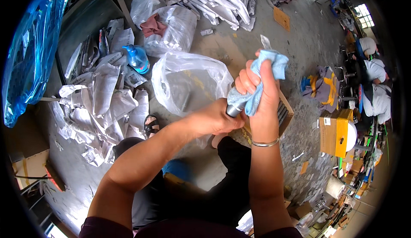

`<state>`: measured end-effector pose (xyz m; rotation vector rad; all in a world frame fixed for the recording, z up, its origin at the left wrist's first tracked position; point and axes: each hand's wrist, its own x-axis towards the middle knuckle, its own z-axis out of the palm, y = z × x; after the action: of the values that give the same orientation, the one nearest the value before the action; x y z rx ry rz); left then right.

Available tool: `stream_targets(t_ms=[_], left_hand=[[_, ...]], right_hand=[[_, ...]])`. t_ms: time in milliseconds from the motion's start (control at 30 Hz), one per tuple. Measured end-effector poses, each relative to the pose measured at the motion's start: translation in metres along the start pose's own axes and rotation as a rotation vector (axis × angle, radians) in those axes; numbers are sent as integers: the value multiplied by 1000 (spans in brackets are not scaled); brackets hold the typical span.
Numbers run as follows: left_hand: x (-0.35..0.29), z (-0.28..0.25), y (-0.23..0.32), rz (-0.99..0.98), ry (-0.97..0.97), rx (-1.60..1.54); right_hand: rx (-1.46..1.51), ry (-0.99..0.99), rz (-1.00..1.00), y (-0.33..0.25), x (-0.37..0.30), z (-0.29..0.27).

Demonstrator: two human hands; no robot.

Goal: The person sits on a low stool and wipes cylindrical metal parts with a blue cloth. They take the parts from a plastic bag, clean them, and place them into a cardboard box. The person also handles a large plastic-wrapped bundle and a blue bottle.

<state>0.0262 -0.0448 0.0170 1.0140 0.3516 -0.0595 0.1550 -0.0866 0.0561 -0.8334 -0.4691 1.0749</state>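
My left hand (pixel 215 117) is closed round the lower end of a dark metal tube (pixel 233 110), just past my knees. Wrapped about the tube's upper part is a light blue cloth (pixel 274 63), and my right hand (pixel 266 93) grips the cloth with fingers and thumb folded over it. Most of the tube is hidden by the cloth and both hands. Right behind my right wrist stands a cardboard box (pixel 287 121) with several dark tubes in it. A clear plastic bag (pixel 165 86) gapes open on the floor beyond my left hand.
Crumpled newspaper (pixel 100 105) is heaped at the left, with a blue pump bottle (pixel 138 59) beside it. A stuffed plastic bag (pixel 175 30) bears a reddish cloth (pixel 153 25). Blue plastic sheeting (pixel 32 53) hangs far left. Seated people (pixel 376 71) and a cardboard box (pixel 334 133) are at right.
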Motion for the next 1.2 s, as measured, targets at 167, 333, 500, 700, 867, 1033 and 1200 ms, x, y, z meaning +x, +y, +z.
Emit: stream_targets(t_ms=[167, 333, 500, 700, 867, 1033, 1200], left_hand=[[35, 16, -29, 164, 629, 572], [15, 4, 1, 209, 209, 362], [-1, -3, -6, -4, -334, -401], [6, 4, -19, 113, -91, -213], [9, 10, -14, 483, 637, 729], [-2, 1, 1, 377, 657, 778], [0, -31, 8, 264, 413, 463]], right_hand=[[-324, 348, -145, 13, 15, -7], [-148, 231, -98, -5, 14, -10], [121, -100, -165, -25, 3, -33], [-27, 173, -185, -21, 4, -25], [-209, 185, 12, 17, 3, -17], [-180, 56, 142, 20, -1, -17], [-436, 139, 104, 10, -3, -26]])
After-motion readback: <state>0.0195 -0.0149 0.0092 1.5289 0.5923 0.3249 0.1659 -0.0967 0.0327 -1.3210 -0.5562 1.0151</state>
